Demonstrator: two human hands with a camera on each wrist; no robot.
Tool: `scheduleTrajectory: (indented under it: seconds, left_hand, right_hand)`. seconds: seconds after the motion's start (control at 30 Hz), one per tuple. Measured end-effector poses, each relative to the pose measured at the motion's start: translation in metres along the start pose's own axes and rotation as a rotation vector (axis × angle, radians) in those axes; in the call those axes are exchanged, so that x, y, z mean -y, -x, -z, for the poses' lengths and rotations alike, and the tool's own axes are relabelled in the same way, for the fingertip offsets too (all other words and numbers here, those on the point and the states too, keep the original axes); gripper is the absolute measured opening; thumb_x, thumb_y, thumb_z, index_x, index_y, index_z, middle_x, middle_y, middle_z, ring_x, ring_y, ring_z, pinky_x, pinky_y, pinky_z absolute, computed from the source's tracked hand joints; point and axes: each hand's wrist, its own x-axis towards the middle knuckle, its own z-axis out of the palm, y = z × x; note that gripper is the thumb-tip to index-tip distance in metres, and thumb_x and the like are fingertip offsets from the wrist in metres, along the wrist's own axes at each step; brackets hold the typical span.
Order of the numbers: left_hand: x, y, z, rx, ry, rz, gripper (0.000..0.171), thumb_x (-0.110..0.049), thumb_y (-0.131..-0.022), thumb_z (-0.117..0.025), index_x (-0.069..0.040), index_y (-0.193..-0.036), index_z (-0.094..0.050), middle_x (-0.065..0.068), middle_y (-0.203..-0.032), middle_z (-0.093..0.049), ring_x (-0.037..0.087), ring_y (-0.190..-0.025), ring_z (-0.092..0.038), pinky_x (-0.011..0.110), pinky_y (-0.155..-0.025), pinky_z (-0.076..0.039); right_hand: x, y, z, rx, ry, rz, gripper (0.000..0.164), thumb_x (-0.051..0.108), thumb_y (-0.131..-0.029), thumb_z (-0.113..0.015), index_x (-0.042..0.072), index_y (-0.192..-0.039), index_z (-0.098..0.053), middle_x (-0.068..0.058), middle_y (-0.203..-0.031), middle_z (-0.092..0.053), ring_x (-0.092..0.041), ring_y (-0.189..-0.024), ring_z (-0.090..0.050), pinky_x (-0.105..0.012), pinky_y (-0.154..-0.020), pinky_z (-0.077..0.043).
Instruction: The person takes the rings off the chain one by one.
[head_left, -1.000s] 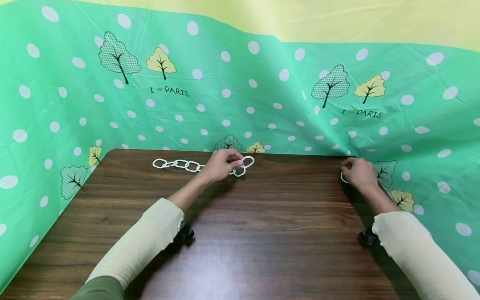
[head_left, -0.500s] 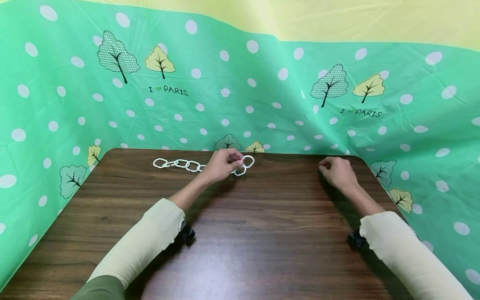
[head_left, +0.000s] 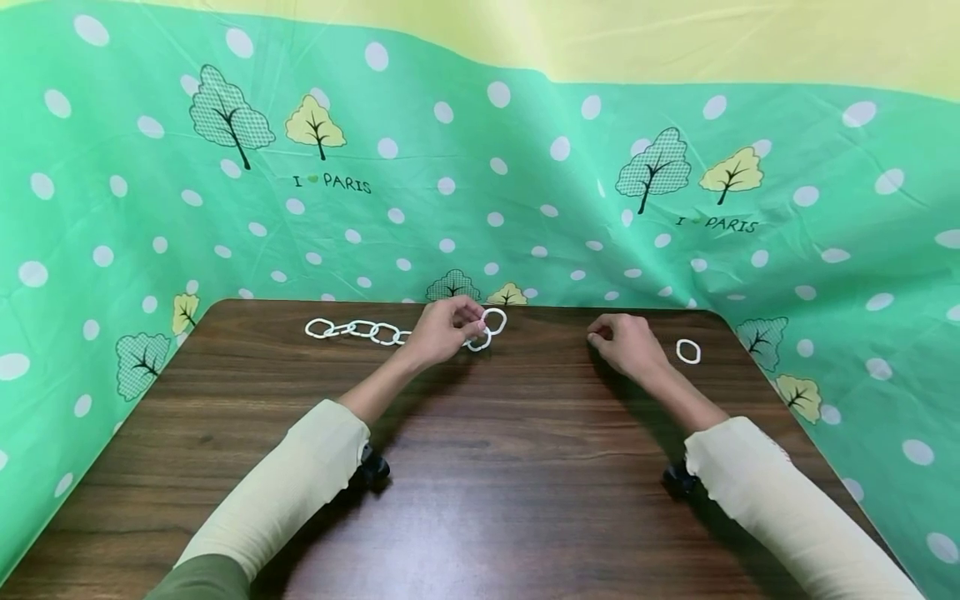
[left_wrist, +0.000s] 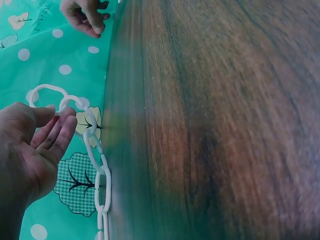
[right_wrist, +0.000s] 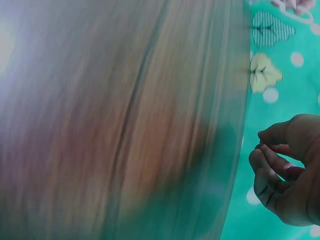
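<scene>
A chain of white, plastic-looking links lies along the far part of the wooden table. My left hand pinches it near its right end between thumb and fingers. Beyond the fingertips, the end link stands raised; the left wrist view shows the chain trailing from the hand. The left hand covers a middle stretch of the chain in the head view. My right hand is over the far right part of the table, fingers loosely bent and thumb close to the index finger, nothing visible between them. To its right lies a single white link.
The brown wooden table ends at a straight far edge. Behind it and along both sides hangs a green dotted cloth printed with trees. Dark wrist cameras sit below both pale sleeves.
My right hand has moved left from the single link, which now shows uncovered on the table. My left hand stays in place, pinching the chain.
</scene>
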Motion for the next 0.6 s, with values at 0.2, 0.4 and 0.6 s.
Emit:
scheduleTrajectory:
  seconds: [0.2, 0.4, 0.6]
  left_hand:
    - [-0.002, 0.001, 0.000, 0.002, 0.023, 0.002, 0.014, -0.003, -0.106, -0.076, 0.000, -0.120, -0.075, 0.017, -0.107, -0.081, 0.036, -0.100, -0.083, 0.026, -0.080, -0.062]
    - [-0.002, 0.002, -0.001, -0.004, 0.037, 0.001, 0.014, -0.001, -0.106, -0.076, 0.001, -0.120, -0.074, 0.019, -0.107, -0.080, 0.039, -0.101, -0.083, 0.039, -0.085, -0.067]
    - [-0.002, 0.002, -0.001, -0.010, 0.038, -0.002, 0.014, -0.001, -0.105, -0.076, 0.001, -0.119, -0.074, 0.019, -0.107, -0.080, 0.038, -0.100, -0.083, 0.038, -0.086, -0.068]
  right_hand:
    - [0.022, -0.003, -0.010, 0.017, -0.041, 0.059, 0.017, 0.011, -0.109, -0.072, 0.000, -0.115, -0.083, -0.020, -0.106, -0.083, -0.036, -0.096, -0.076, -0.056, -0.086, -0.062]
    - [0.038, -0.007, -0.019, 0.041, -0.088, 0.079, 0.017, 0.013, -0.110, -0.072, 0.003, -0.116, -0.084, -0.015, -0.107, -0.083, -0.032, -0.100, -0.076, -0.054, -0.089, -0.062]
    - [0.052, -0.013, -0.022, 0.038, -0.117, 0.098, 0.016, 0.016, -0.109, -0.074, 0.006, -0.115, -0.085, -0.011, -0.105, -0.084, -0.029, -0.099, -0.077, -0.051, -0.091, -0.061]
